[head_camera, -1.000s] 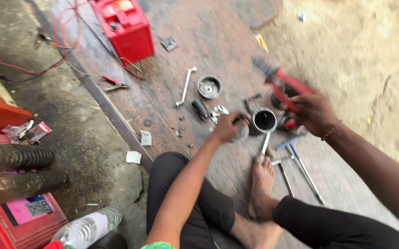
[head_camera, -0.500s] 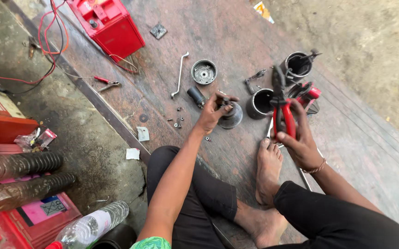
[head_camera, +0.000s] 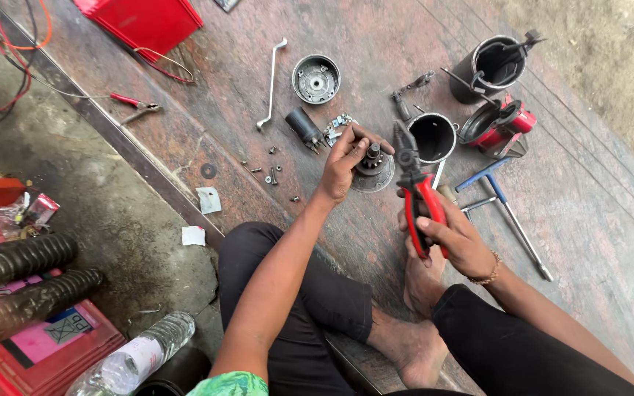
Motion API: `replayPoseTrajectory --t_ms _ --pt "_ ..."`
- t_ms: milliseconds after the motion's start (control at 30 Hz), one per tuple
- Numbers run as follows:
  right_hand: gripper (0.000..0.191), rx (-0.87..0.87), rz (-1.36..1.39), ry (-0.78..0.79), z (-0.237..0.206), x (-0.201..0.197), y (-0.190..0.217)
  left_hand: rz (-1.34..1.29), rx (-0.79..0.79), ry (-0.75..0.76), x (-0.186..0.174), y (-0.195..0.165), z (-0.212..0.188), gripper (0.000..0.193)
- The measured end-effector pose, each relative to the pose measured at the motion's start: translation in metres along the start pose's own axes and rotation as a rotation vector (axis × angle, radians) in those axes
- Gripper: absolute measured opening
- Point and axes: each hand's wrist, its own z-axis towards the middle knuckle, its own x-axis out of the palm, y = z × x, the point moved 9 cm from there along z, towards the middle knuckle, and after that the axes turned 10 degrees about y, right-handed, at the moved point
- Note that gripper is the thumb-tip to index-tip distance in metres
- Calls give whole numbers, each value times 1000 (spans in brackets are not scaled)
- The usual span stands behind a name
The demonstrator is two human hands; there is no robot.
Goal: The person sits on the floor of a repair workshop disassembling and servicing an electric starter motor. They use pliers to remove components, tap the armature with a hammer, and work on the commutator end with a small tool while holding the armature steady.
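My left hand (head_camera: 346,163) grips a round metal motor end plate with a small gear (head_camera: 373,170) and holds it up just above the reddish metal floor (head_camera: 376,44). My right hand (head_camera: 452,238) is closed around the red handles of a pair of pliers (head_camera: 414,189), whose dark jaws point up beside the plate. A bare foot (head_camera: 423,282) rests under the right hand.
Motor parts lie around: a black cylinder housing (head_camera: 433,137), a second housing (head_camera: 491,67), a red-and-black part (head_camera: 504,125), a round cover (head_camera: 315,78), a bent wrench (head_camera: 271,82), a T-handle tool (head_camera: 504,213), loose screws (head_camera: 273,174). A red box (head_camera: 145,22), a plastic bottle (head_camera: 137,359).
The view has closed in on the hands. My right hand has brought the pliers left, close to the part in my left hand, which has lifted slightly.
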Motion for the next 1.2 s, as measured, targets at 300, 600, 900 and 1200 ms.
replayPoseTrajectory --t_ms 300,600,900,1200 --pt "52 50 -200 -92 2 7 18 89 134 -51 11 -17 3 15" --pt "41 108 -275 -109 5 3 -9 298 203 -106 15 -20 -5 13" --pt "49 -286 -167 -115 -12 9 33 614 223 -169 22 -29 -10 21" --pt "32 -1 -421 -166 -1 16 18 409 256 -296 12 -28 -10 20"
